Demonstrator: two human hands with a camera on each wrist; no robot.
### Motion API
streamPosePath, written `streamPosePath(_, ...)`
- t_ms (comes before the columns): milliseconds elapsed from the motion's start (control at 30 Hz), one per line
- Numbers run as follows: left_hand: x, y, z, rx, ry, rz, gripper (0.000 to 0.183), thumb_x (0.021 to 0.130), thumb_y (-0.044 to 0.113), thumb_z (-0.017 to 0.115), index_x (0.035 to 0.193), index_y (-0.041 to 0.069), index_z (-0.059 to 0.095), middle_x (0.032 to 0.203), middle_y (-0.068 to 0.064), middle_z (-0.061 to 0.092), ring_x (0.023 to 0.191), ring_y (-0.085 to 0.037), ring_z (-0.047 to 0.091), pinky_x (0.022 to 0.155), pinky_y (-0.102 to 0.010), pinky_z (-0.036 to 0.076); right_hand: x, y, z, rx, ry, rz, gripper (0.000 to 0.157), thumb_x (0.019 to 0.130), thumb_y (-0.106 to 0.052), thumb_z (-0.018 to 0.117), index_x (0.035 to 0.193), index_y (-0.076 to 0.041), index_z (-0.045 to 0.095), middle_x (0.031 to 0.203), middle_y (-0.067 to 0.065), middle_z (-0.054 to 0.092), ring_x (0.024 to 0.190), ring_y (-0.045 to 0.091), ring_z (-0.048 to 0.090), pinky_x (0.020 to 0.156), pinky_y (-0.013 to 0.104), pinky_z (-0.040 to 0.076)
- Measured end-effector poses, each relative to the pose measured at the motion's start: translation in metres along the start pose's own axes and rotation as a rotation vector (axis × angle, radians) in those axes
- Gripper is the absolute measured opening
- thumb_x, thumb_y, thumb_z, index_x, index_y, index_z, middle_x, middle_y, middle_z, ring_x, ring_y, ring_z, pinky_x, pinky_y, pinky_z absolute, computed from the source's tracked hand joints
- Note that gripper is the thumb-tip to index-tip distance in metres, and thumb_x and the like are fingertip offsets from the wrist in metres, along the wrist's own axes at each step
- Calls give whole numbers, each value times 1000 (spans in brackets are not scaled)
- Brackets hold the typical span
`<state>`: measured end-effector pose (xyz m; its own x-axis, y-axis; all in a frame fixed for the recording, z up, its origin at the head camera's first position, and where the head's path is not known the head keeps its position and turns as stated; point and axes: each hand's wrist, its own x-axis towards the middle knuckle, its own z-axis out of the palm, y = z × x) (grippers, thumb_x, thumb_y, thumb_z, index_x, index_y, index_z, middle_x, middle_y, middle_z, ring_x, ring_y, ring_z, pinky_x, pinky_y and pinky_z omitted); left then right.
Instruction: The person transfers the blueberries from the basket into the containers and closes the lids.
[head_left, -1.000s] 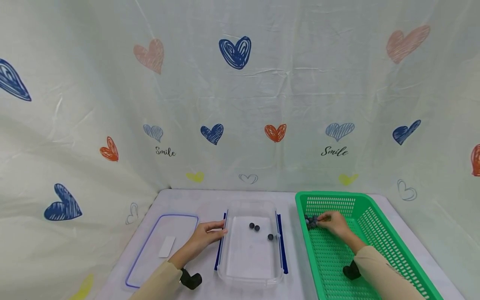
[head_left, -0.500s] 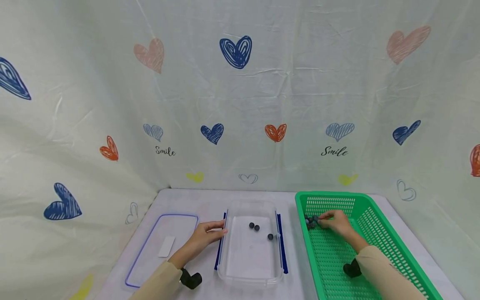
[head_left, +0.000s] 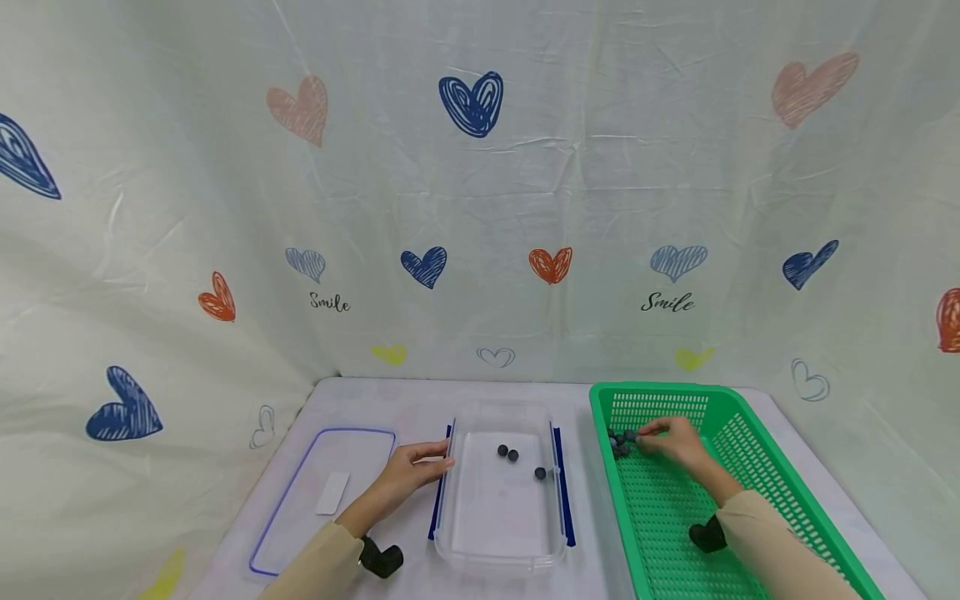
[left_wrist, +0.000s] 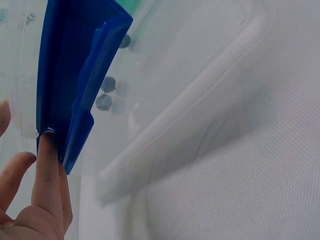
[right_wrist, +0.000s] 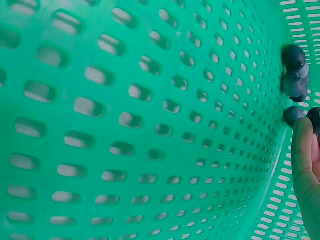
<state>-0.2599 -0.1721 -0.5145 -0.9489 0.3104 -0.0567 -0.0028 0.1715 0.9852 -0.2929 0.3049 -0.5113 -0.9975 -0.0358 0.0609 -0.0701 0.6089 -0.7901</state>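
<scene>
My left hand (head_left: pixel 408 473) rests against the left side of a clear plastic box (head_left: pixel 501 546), its fingers fairly straight. In the left wrist view a fingertip touches the blue latch flap (left_wrist: pixel 70 75). Inside the box lie 3 blueberries (head_left: pixel 540 473), two of them close together. Over the far left part of a green basket (head_left: pixel 652 517), my right hand (head_left: pixel 677 443) pinches a blueberry (right_wrist: pixel 314 117) between thumb and fingers, partly hidden by them. Several more blueberries (right_wrist: pixel 295 85) are gathered against the basket wall beside the fingertips.
On the left of the table (head_left: pixel 570 400) lies a clear lid with a blue-edged rim (head_left: pixel 352 430), and a small white rectangle (head_left: pixel 332 493) shows within its outline. A heart-printed curtain (head_left: pixel 600 208) hangs behind and at the left.
My right hand has shifted slightly to the right, away from the basket's left wall. The left hand and box have stayed in place.
</scene>
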Motion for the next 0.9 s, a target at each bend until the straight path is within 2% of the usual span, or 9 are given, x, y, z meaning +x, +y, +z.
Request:
streamPosePath(200, -1, 2, 0, 5, 7, 4, 62, 92, 25, 74, 139, -8, 51, 141, -28, 51, 114, -27, 64, 95, -37, 54, 0, -6, -3, -8, -3, 7, 17, 89, -5, 72, 100, 8, 72, 95, 16, 68, 88, 32, 64, 72, 45, 58)
streamPosePath(433, -2, 3, 1, 2, 11, 12, 61, 93, 23, 74, 139, -10, 51, 141, -28, 51, 112, -26, 64, 94, -36, 55, -4, -21, -11, -16, -24, 6, 20, 90, -10, 73, 102, 6, 72, 101, 18, 66, 98, 39, 60, 78, 51, 56)
streamPosePath(667, 1, 0, 1, 2, 14, 3, 63, 92, 26, 75, 139, -8, 51, 142, -27, 50, 114, -27, 64, 95, -36, 54, -8, -30, -19, 23, -47, -14, 25, 91, -14, 74, 107, 6, 71, 107, 19, 65, 105, 41, 57, 83, 56, 53)
streamPosePath(900, 0, -1, 0, -8, 8, 25, 62, 92, 24, 75, 138, -9, 51, 140, -28, 51, 111, -25, 64, 94, -36, 55, -12, -37, -25, 65, -58, -7, 30, 91, -18, 75, 109, 6, 70, 115, 21, 64, 105, 37, 59, 89, 57, 52)
